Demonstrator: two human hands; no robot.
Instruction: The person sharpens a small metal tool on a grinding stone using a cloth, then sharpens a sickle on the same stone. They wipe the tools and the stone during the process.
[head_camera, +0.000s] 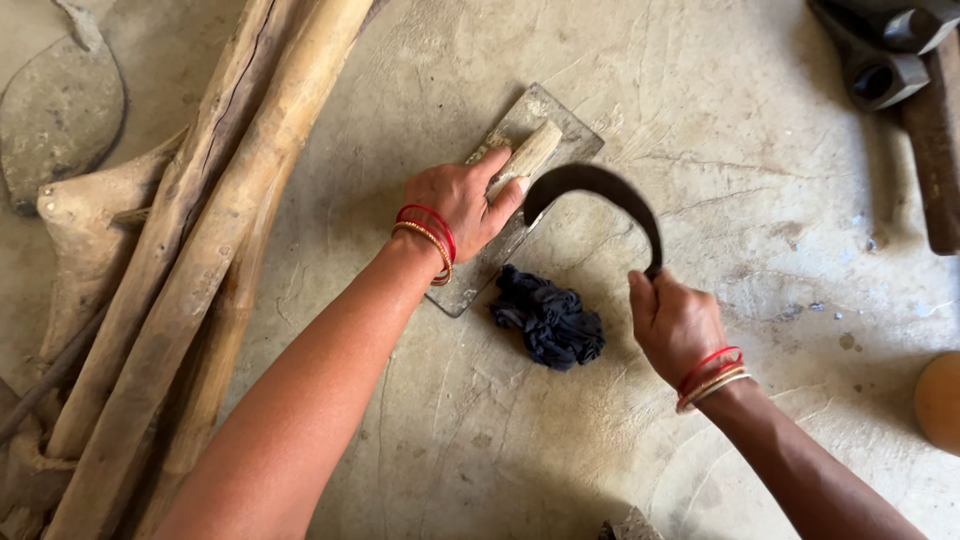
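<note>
A curved dark sickle blade arches over the earthen floor. My left hand grips its pale wooden handle and presses it down on a flat grey sharpening stone. My right hand pinches the far tip of the blade. A crumpled black cloth lies on the floor between my two hands, just below the stone. Red and gold bangles ring both wrists.
Several long wooden poles lie at the left, with a flat rounded metal piece beyond them. Dark metal hammer heads sit at the top right. A round orange object shows at the right edge.
</note>
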